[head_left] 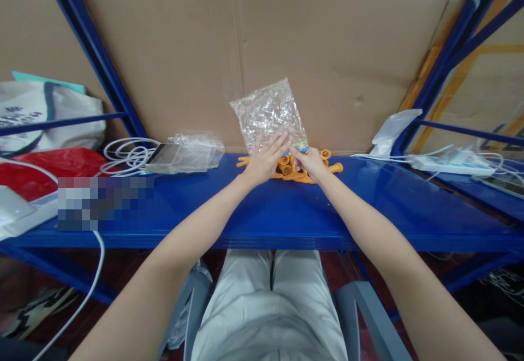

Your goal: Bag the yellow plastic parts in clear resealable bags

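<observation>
A clear, crinkled plastic bag (272,111) stands tilted above the back of the blue table, with a strip of bright colours (302,146) along its lower right edge. My left hand (265,159) lies against the lower part of the bag, its fingers stretched out. My right hand (311,163) is closed on the bag's lower right edge beside the coloured strip, with the fingertips partly hidden. Under and around both hands lie several orange plastic pieces (300,176) with round cupped ends. The hands cover part of them.
Flat clear plastic packets (184,156) and a coiled white cable (129,156) lie at the left, near a red bag (53,164). A white power strip (452,163) with cables is at the right. Cardboard (164,50) backs the blue table (196,197); blue posts frame it.
</observation>
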Demonstrator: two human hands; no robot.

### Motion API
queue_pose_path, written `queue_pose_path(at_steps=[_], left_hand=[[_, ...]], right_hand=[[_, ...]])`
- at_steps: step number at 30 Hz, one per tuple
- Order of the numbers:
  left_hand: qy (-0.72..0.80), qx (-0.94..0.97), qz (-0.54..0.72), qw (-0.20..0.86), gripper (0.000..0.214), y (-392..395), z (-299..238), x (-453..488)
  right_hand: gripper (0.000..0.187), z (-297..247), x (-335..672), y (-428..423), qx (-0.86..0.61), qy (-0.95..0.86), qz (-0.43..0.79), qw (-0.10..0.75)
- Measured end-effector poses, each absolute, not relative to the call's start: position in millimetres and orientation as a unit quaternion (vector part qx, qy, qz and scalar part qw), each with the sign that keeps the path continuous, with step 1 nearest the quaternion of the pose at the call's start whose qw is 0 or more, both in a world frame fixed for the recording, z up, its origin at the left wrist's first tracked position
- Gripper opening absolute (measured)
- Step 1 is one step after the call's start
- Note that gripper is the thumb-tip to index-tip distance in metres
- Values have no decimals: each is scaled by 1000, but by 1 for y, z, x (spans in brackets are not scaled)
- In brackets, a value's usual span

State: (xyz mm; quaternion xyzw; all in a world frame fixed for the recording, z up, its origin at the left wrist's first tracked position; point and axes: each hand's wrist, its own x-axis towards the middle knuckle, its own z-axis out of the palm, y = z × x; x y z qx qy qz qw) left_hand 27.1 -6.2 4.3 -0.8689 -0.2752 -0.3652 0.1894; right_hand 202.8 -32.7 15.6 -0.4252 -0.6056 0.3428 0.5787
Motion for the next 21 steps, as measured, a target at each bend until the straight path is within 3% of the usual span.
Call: queue_pose_path(at_steps=[4,10,15,21], left_hand=[[-297,-868,-348,196,56,4,16,18],[-370,-831,-373,181,57,14,46,-22],[-508,-764,-350,187,58,14,56,-84],[-643,-713,-230,158,50,25,31,-152]], right_hand=[[41,19,200,-38,-407,-608,379,567],[10,18,202,-35,-422,-594,396,559],[13,11,204,-29,-440,-641,369,509],[23,-3,201,-24,-457,-756,269,383]])
